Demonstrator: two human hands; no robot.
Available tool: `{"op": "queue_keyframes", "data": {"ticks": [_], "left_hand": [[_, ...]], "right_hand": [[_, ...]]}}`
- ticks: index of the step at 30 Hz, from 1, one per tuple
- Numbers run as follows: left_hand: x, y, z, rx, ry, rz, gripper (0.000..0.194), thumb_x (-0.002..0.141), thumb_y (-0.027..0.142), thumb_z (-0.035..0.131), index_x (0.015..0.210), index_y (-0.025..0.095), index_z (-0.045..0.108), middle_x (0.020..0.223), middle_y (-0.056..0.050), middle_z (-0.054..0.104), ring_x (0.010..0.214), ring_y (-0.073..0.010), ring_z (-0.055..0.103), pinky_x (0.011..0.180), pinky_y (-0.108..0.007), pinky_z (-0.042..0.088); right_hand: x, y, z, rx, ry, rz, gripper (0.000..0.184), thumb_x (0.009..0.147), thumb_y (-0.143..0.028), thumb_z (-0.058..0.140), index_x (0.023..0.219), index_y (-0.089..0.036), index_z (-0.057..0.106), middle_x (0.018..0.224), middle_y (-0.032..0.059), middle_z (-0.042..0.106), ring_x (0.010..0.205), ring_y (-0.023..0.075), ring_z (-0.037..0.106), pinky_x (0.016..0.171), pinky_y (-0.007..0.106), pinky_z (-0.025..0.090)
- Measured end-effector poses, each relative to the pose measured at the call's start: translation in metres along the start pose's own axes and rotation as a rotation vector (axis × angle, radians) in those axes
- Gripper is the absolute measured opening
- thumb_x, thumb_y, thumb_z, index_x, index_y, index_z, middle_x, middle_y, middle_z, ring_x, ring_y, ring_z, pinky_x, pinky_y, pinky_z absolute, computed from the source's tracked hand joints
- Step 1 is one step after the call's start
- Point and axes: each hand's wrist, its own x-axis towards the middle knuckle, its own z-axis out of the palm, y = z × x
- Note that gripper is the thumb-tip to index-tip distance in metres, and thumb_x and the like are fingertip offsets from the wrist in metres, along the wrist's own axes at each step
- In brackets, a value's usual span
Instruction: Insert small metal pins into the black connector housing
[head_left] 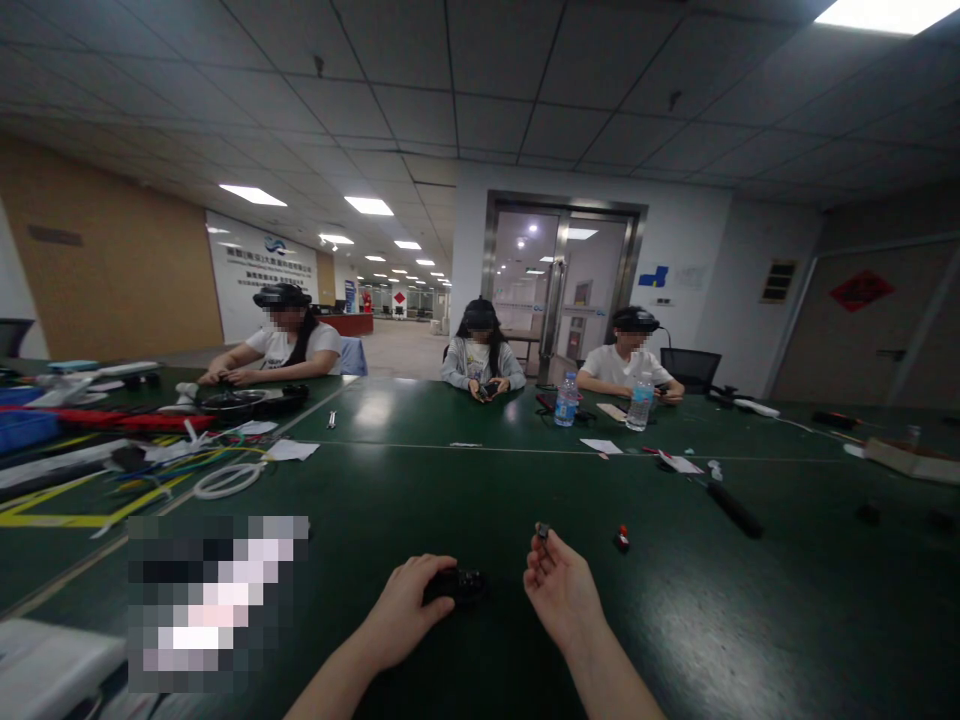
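My left hand (409, 610) lies on the dark green table with its fingers and thumb around a small black device (469, 584), whose right end shows markings too small to read. To the right, my right hand (559, 590) is raised palm up. Between its thumb and fingertips it pinches a small dark piece (543, 531) with a greyish face; its kind is not plain. Farther right lies a small red and black object (622, 538), apart from both hands.
A black-handled tool (735, 508) rests to the right. Two water bottles (566, 400) stand toward the far side, near scraps of paper (601, 446). Cables (229, 481) and parts crowd the left. A blurred patch (217, 600) covers something near my left. Three people in headsets sit opposite.
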Motion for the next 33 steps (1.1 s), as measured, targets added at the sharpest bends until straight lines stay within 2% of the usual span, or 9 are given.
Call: {"op": "queue_keyframes", "data": {"ticks": [14,22,27,30,33], "left_hand": [[-0.001,0.012,-0.004,0.019,-0.003,-0.003,0.042,0.073,0.029,0.054,0.115,0.025,0.052,0.114,-0.003,0.056,0.107,-0.0216,0.048,0.093,-0.034,0.034],[0.0,0.007,-0.002,-0.002,0.005,0.008,0.043,0.073,0.031,0.054,0.115,0.026,0.051,0.116,-0.002,0.055,0.107,-0.0219,0.047,0.093,-0.034,0.034],[0.0,0.005,-0.001,0.007,0.009,0.005,0.042,0.073,0.03,0.054,0.115,0.025,0.051,0.115,-0.002,0.056,0.107,-0.0215,0.047,0.094,-0.034,0.033],[0.0,0.005,-0.001,0.001,0.005,0.008,0.042,0.074,0.031,0.054,0.115,0.026,0.051,0.115,-0.002,0.055,0.107,-0.021,0.047,0.094,-0.034,0.033],[0.0,0.005,-0.001,0.006,0.01,0.018,0.042,0.075,0.031,0.053,0.116,0.025,0.05,0.115,-0.003,0.055,0.107,-0.0203,0.047,0.094,-0.034,0.034]], "right_hand": [[0.003,0.003,-0.002,-0.01,-0.005,-0.007,0.02,0.075,-0.039,0.051,0.082,-0.023,0.059,0.076,0.0027,0.061,0.068,0.017,0.058,0.058,0.032,0.046],[0.002,0.003,-0.001,-0.005,-0.004,-0.007,0.019,0.072,-0.04,0.058,0.08,-0.023,0.06,0.073,0.0019,0.061,0.069,0.0178,0.059,0.056,0.031,0.046],[-0.001,0.005,0.004,-0.013,-0.024,0.048,0.024,0.069,-0.042,0.062,0.083,-0.022,0.063,0.083,0.0017,0.062,0.075,0.0159,0.058,0.062,0.028,0.046],[-0.005,0.006,0.007,-0.099,-0.024,0.005,0.03,0.068,-0.042,0.063,0.092,-0.024,0.062,0.091,0.0021,0.062,0.078,0.0168,0.058,0.064,0.028,0.046],[-0.012,0.007,0.013,-0.328,-0.042,-0.133,0.037,0.068,-0.041,0.063,0.101,-0.026,0.058,0.102,0.0024,0.061,0.087,0.0199,0.056,0.068,0.031,0.045]]}}
